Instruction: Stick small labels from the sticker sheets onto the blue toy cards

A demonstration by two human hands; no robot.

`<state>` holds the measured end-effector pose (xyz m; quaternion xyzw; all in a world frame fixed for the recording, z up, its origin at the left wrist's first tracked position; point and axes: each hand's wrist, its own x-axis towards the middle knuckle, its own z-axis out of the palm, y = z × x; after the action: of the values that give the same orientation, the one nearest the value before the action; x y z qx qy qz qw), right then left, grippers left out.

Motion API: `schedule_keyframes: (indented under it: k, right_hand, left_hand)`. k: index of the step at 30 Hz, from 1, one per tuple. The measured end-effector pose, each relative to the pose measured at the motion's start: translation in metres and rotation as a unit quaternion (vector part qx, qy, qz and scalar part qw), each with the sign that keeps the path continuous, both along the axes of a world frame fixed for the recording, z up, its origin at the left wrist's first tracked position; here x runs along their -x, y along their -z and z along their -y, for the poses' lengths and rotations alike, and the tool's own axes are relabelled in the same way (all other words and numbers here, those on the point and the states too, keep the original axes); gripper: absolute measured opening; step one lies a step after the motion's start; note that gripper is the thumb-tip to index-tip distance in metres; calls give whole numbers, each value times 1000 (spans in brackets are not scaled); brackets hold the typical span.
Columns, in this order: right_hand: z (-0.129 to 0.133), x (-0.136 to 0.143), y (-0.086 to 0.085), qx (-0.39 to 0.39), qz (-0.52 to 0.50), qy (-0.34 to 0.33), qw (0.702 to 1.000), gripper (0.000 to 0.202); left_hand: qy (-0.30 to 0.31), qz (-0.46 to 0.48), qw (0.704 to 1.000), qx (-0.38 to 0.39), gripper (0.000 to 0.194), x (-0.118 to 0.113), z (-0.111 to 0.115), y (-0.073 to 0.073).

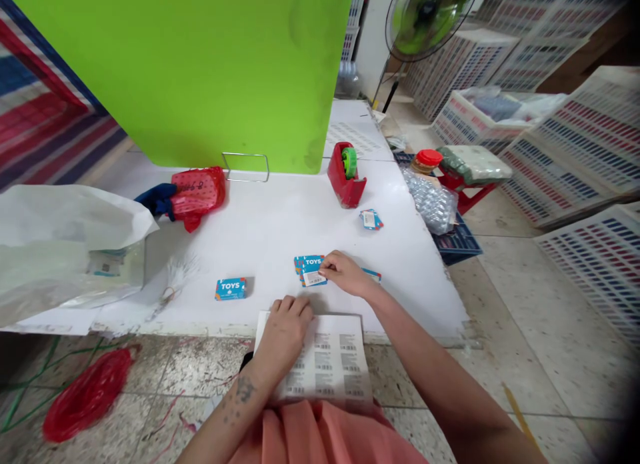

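Observation:
My right hand (344,273) is closed in a pinch at the edge of a white barcode sticker (313,278), which lies over the lower part of a blue TOYS card (314,261). More blue cards fan out beneath it, and another blue card (371,275) shows partly behind my right wrist. My left hand (287,327) rests over the upper left of a sheet of barcode stickers (330,364), fingers bent together at its top edge; its thumb is hidden. The sheet spans from my lap to the table edge. To the left lies a stack of TOYS cards (231,289).
A red tape dispenser (346,176) stands beyond my right hand, near a small pile of stickered cards (371,219). At left are a red plastic bag (199,194) and a large white bag (70,244). A green board (225,77) rises behind the white table (260,231).

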<state>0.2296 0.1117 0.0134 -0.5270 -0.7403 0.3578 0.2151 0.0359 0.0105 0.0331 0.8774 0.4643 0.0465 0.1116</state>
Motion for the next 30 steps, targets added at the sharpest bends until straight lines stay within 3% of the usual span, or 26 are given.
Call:
schedule_keyframes:
  k: [13, 21, 26, 30]
  right_hand:
    - [3, 2, 0, -19, 6, 4, 1000, 7]
    - [14, 11, 0, -79, 29, 51, 995, 7]
    - [22, 10, -4, -136, 3, 68, 988, 6]
    - [33, 9, -17, -173, -33, 110, 978, 5]
  left_hand:
    - [8, -3, 999, -41, 13, -3, -7, -5]
    - [-3, -5, 999, -47, 18, -6, -18, 1]
    - [8, 17, 999, -49, 15, 1, -9, 2]
    - [-49, 59, 996, -47, 13, 5, 5, -5]
